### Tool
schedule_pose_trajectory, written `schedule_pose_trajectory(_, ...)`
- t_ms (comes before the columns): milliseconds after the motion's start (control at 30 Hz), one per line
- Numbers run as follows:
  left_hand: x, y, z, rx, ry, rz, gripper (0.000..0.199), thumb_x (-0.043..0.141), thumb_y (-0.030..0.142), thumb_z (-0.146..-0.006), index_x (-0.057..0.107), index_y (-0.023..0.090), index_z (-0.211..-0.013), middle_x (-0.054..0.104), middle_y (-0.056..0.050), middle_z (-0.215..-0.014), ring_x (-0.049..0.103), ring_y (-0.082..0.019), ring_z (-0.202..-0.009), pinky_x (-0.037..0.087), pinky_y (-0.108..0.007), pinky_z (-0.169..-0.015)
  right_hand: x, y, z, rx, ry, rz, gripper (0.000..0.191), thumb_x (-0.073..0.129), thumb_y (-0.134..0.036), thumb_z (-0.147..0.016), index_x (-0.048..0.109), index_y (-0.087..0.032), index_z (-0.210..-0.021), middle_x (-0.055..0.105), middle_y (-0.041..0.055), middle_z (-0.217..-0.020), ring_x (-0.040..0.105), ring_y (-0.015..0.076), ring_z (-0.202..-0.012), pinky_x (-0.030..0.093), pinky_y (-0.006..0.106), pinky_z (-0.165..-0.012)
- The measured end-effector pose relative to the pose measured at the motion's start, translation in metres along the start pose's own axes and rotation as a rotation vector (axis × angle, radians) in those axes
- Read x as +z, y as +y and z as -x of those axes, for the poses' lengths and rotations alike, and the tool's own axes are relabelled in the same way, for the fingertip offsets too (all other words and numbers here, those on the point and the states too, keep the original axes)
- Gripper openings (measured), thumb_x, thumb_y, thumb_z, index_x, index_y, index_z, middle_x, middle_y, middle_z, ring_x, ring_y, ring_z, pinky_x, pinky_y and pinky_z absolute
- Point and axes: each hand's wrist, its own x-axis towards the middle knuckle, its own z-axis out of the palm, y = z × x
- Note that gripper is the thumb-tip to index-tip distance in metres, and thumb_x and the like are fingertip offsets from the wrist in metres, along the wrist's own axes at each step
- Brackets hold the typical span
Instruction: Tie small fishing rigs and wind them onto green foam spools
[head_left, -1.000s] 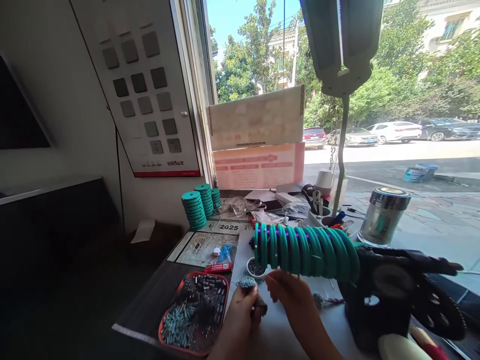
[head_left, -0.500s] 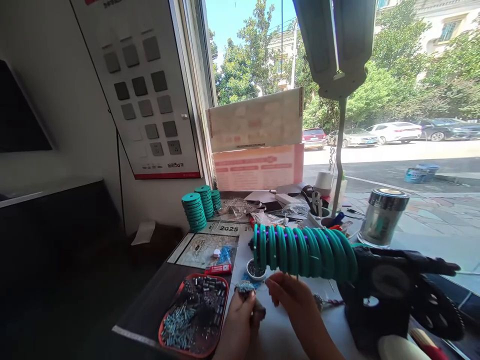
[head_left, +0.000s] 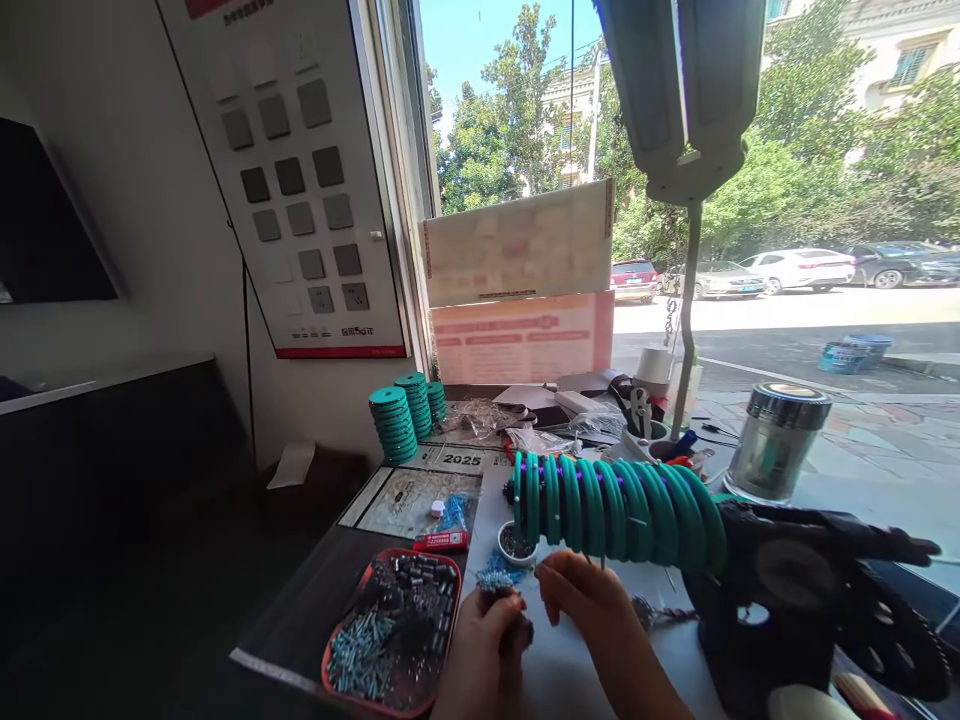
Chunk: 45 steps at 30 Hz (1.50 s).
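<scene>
On the desk (head_left: 285, 625), left of the left grip (head_left: 480, 635), is a red tray (head_left: 352, 699) of loose pins (head_left: 360, 650). That grip is closed around a bundle (head_left: 495, 580), its blue-grey ends upward. Just beyond sits a cup (head_left: 517, 563) (dark bits (head_left: 516, 541) inside). The right grip (head_left: 589, 598), near the bundle but apart, has curled fingers; whether they pinch anything, I cannot tell. Above it, green rings (head_left: 611, 508) line up, with a black machine (head_left: 765, 655) to its right.
</scene>
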Motion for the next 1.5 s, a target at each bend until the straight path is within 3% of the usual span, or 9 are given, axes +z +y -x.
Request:
schedule_pose_trajectory(233, 0.007, 0.005, 0.007, -0.022, 0.095, 0.013, 0.010, 0.060, 0.016, -0.050, 0.055, 0.014, -0.057, 0.051, 0.002, -0.050, 0.046, -0.008, -0.048, 0.035, -0.020, -0.049, 0.003, 0.003, 0.000, -0.013, 0.059, 0.003, 0.035, 0.063, -0.042, -0.063, 0.049, -0.017, -0.043, 0.043, -0.0033, -0.040, 0.040, 0.0106, -0.041, 0.032, 0.023, -0.043)
schedule_pose_trajectory(367, 0.009, 0.003, 0.007, -0.029, 0.091, 0.031, 0.011, 0.060, 0.018, -0.050, 0.054, 0.014, -0.059, 0.052, 0.002, -0.051, 0.047, -0.009, -0.048, 0.035, -0.021, -0.050, 0.003, 0.003, 0.000, -0.009, 0.067, -0.024, 0.033, 0.064, -0.043, -0.063, 0.050, -0.018, -0.045, 0.043, -0.0035, -0.039, 0.039, 0.0102, -0.041, 0.031, 0.023, -0.043)
schedule_pose_trajectory(533, 0.003, -0.007, -0.001, 0.082, 0.009, -0.051, 0.017, 0.064, 0.021, -0.051, 0.050, 0.015, -0.057, 0.043, 0.006, -0.046, 0.035, -0.004, -0.041, 0.025, -0.019, -0.042, 0.003, 0.003, 0.001, -0.005, 0.101, -0.021, 0.032, 0.065, -0.042, -0.062, 0.052, -0.018, -0.045, 0.044, -0.0035, -0.039, 0.040, 0.0099, -0.040, 0.032, 0.022, -0.043)
schedule_pose_trajectory(900, -0.006, -0.015, -0.004, 0.272, 0.070, -0.335, 0.017, 0.063, 0.027, -0.058, 0.050, 0.015, -0.056, 0.036, 0.007, -0.044, 0.029, -0.006, -0.044, 0.020, -0.020, -0.042, 0.004, 0.003, 0.001, -0.004, 0.113, -0.073, 0.031, 0.067, -0.043, -0.059, 0.055, -0.017, -0.047, 0.044, -0.0042, -0.038, 0.038, 0.0087, -0.037, 0.031, 0.021, -0.040)
schedule_pose_trajectory(1300, -0.003, -0.012, 0.001, 0.151, -0.003, -0.198, 0.022, 0.066, 0.030, -0.055, 0.051, 0.014, -0.060, 0.042, 0.006, -0.046, 0.033, -0.006, -0.044, 0.023, -0.019, -0.043, 0.001, 0.009, 0.001, -0.016, 0.097, -0.089, 0.030, 0.068, -0.041, -0.060, 0.054, -0.017, -0.048, 0.044, -0.0041, -0.037, 0.037, 0.0085, -0.037, 0.031, 0.021, -0.039)
schedule_pose_trajectory(1500, -0.002, -0.010, 0.003, 0.125, -0.067, -0.240, 0.018, 0.061, 0.025, -0.059, 0.047, 0.015, -0.063, 0.037, 0.008, -0.046, 0.031, -0.005, -0.043, 0.021, -0.020, -0.043, 0.000, 0.011, -0.001, 0.002, 0.098, -0.116, 0.031, 0.069, -0.043, -0.058, 0.055, -0.016, -0.049, 0.044, -0.0042, -0.038, 0.037, 0.0084, -0.037, 0.031, 0.021, -0.039)
